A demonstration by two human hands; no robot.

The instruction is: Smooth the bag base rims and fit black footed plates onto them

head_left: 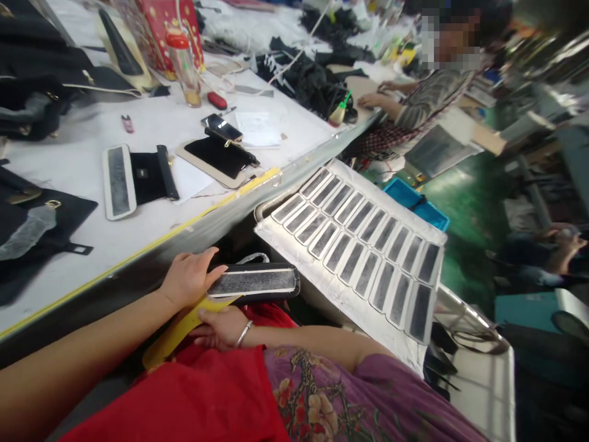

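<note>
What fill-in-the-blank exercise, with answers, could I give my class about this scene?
1. The right hand holds a flat strip coloured ____.
2. The grey-faced black piece is touched by the ____ hand.
3. Grey-faced panels lie on the white board in ____ rows.
4. The clear bottle has a ____ lid.

Missing words: yellow; left; two; red.
</note>
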